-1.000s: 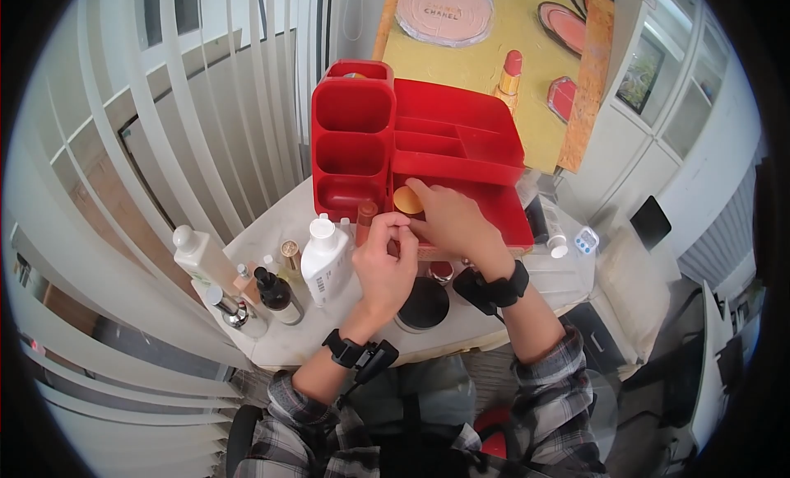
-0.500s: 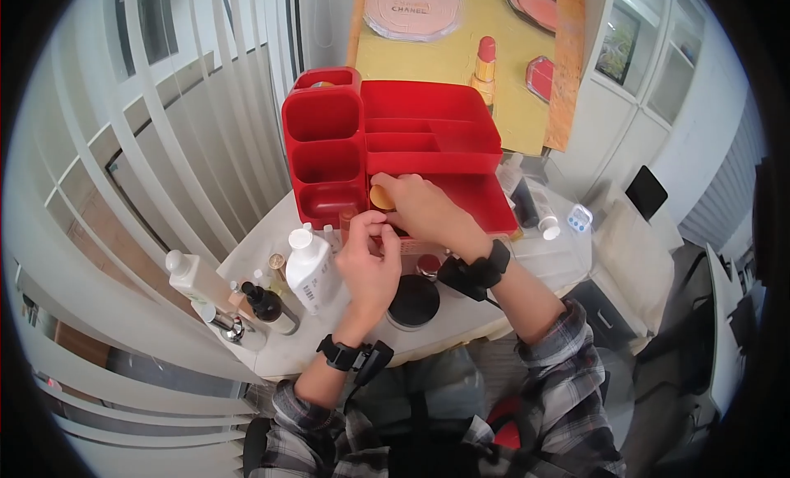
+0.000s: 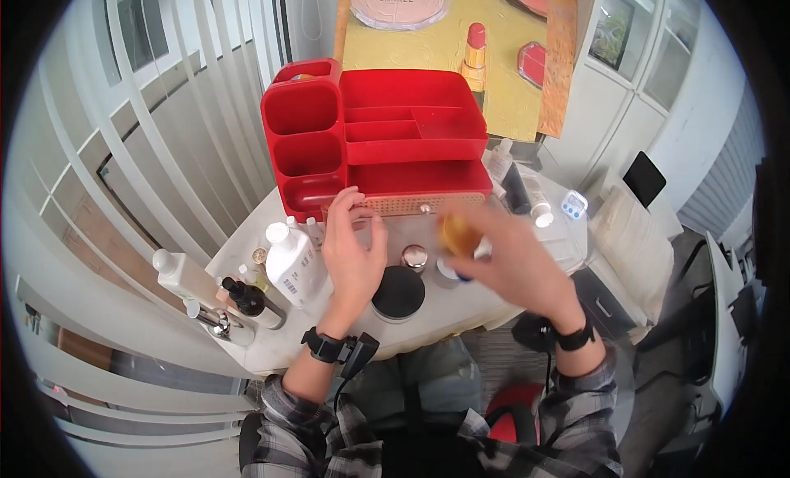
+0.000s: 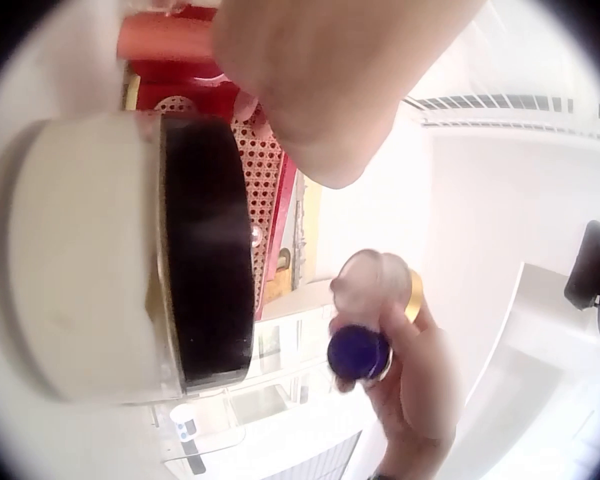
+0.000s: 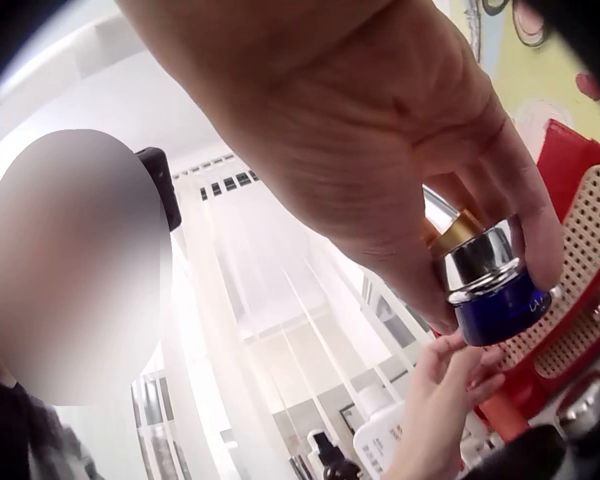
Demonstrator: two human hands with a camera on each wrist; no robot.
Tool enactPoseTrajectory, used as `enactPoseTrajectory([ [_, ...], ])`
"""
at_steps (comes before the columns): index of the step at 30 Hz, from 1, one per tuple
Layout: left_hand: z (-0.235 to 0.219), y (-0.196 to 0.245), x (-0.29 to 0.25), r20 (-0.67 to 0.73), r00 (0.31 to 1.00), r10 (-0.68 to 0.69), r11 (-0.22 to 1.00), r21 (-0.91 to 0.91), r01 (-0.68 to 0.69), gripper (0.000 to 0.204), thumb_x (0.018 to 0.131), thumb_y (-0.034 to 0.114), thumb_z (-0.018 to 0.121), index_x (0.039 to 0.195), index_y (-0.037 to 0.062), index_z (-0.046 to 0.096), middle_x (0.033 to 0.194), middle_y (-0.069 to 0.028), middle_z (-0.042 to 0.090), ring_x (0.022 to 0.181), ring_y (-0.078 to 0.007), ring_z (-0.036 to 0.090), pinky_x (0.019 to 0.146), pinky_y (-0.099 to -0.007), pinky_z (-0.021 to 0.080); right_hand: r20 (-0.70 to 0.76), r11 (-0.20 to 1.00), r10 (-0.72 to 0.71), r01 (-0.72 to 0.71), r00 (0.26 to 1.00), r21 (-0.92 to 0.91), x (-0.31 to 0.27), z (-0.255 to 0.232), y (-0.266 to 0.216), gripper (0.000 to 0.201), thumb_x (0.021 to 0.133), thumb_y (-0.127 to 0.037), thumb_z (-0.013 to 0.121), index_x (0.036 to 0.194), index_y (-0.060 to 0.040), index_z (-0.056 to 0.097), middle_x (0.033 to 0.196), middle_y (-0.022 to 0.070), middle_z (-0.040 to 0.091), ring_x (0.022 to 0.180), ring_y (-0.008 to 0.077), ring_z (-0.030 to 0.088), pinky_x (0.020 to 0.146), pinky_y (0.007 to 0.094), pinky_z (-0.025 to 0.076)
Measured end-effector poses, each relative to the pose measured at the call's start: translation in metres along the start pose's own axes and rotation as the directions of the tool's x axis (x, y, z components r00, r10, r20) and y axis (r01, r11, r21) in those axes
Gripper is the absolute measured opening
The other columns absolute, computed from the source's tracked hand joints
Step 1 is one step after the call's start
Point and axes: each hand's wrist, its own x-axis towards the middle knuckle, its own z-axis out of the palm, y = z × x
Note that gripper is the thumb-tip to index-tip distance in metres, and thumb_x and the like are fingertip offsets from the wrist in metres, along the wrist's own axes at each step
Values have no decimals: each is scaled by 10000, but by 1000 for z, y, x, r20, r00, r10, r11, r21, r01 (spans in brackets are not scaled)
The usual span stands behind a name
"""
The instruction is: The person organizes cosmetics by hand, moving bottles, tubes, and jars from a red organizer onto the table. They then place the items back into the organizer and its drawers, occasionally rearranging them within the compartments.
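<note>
"Blue jar [image 5: 502, 312] and gold-lidded jar [image 3: 455, 235]: where are they?"

"Both are gripped in the right hand [image 3: 518, 262], over the white table [image 3: 451, 307], on the near side of the red organizer [image 3: 420, 177] and right of the black-lidded jar [image 3: 398, 293]."

"And the left hand [image 3: 354, 251]?"

"Fingers loosely bent, free of any load, left of the silver-capped jar [image 3: 414, 258]."

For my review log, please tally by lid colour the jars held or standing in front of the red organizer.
Black-lidded jar: 1
Silver-lidded, small jar and blue jar: 2
Gold-lidded jar: 1
Total: 4
</note>
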Motion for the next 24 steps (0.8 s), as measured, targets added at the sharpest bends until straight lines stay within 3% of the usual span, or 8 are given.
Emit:
enactPoseTrajectory([
  [1, -2, -1, -2, 87, 994, -60, 997, -43, 63, 401, 930, 58, 656, 1311, 9, 540, 1437, -188, 552, 1060, -233, 697, 876, -373, 562, 68, 997, 56, -59, 996, 44, -13, 5, 5, 566, 826, -39, 796, 1347, -108, 586, 1198, 162, 672, 950, 351, 664, 824, 392, 560],
  [5, -1, 0, 0, 172, 984, 44, 999, 22, -48, 504, 938, 68, 647, 1410, 6, 480, 1524, -209, 458, 1214, -304, 630, 1053, -417, 484, 141, 998, 59, -61, 988, 12, -47, 21, 25, 568, 859, -91, 749, 1390, -103, 548, 1101, 185, 645, 981, 408, 655, 844, 442, 547],
  [7, 3, 1, -2, 258, 965, 39, 997, 48, -53, 619, 915, 94, 665, 1468, -23, 414, 1558, -243, 370, 1340, -410, 505, 1154, -484, 374, 168, 997, 74, -75, 983, -3, -57, 29, 31, 563, 861, -100, 746, 1388, -109, 546, 1099, 183, 644, 976, 407, 658, 839, 448, 550],
  [11, -1, 24, -8, 295, 955, 32, 993, 101, -65, 631, 917, 137, 683, 1471, -23, 425, 1538, -263, 390, 1388, -470, 430, 1160, -494, 357, 190, 997, 78, -74, 979, -28, -64, 41, 45, 562, 866, -131, 745, 1389, -130, 539, 1126, 168, 644, 968, 404, 664, 831, 460, 554],
  [13, -12, 38, -16, 504, 857, 109, 964, 156, -214, 589, 904, 145, 702, 1422, -19, 475, 1505, -268, 418, 1376, -466, 442, 1134, -542, 368, 188, 996, 86, -83, 978, -25, -66, 43, 47, 567, 864, -134, 751, 1391, -131, 540, 1146, 163, 645, 971, 400, 660, 828, 455, 551],
  [16, -17, 47, -39, 612, 775, 156, 931, 172, -323, 554, 880, 159, 725, 1361, -20, 516, 1465, -264, 450, 1352, -461, 456, 1103, -603, 370, 188, 996, 82, -73, 979, -52, -68, 46, 49, 569, 859, -138, 748, 1388, -135, 542, 1178, 155, 640, 984, 401, 663, 826, 455, 559],
  [21, -17, 40, -62, 614, 785, 81, 893, 305, -331, 491, 881, 162, 703, 1317, -1, 546, 1414, -215, 501, 1305, -402, 499, 1086, -609, 379, 200, 997, 68, -63, 977, -36, -73, 46, 50, 566, 856, -130, 746, 1384, -139, 542, 1206, 153, 633, 1009, 402, 667, 833, 456, 570],
  [24, -9, 33, -62, 636, 763, 118, 882, 286, -375, 456, 897, 162, 676, 1311, 10, 560, 1373, -181, 541, 1275, -361, 520, 1084, -583, 391, 228, 998, 63, -58, 972, -26, -78, 44, 47, 559, 851, -119, 741, 1373, -141, 541, 1212, 148, 634, 1006, 400, 669, 827, 456, 573],
])
